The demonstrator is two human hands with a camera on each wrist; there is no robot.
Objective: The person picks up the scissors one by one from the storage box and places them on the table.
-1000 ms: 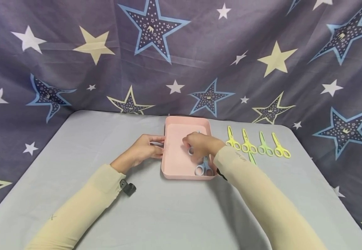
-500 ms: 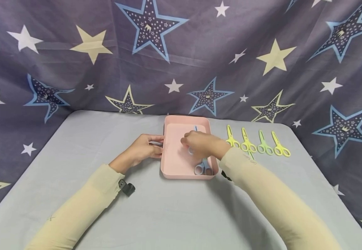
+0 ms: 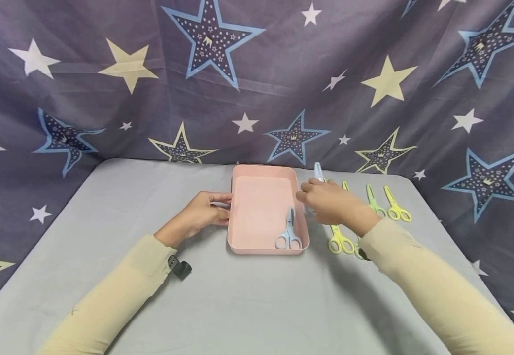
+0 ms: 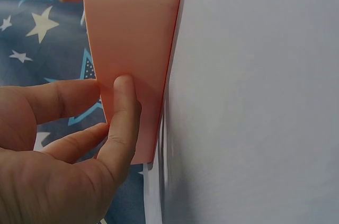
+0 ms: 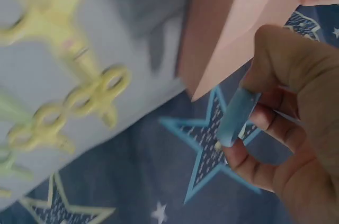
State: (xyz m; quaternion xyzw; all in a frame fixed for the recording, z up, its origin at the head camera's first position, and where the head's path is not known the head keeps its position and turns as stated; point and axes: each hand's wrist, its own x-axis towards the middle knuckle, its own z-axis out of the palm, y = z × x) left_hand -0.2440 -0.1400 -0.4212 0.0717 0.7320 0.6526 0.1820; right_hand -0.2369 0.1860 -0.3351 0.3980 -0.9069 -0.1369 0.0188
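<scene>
My left hand (image 3: 203, 212) rests its fingers against the left wall of the pink tray (image 3: 230, 231); the left wrist view shows fingertips at the wall (image 4: 132, 33) and its rim. My right hand (image 3: 327, 199) grips light blue scissors (image 3: 318, 170) just beyond the tray's right side, blade end pointing away, handles mostly hidden by the fingers. In the right wrist view, part of the blue scissors (image 5: 238, 117) shows between thumb and fingers. A second pair of blue scissors (image 3: 289, 234) lies in the tray's front right corner.
Right of the tray, green scissors (image 3: 372, 199) and yellow scissors (image 3: 394, 204) lie in a back row, others partly behind my right hand. Nearer me lie more yellow scissors (image 3: 338, 241) and a mostly covered green pair (image 3: 360, 249). A starry curtain (image 3: 257, 98) hangs behind the table.
My right hand has lifted the blue scissors out of the tray and moved right, past the tray's edge. The left hand stays at the tray's left wall.
</scene>
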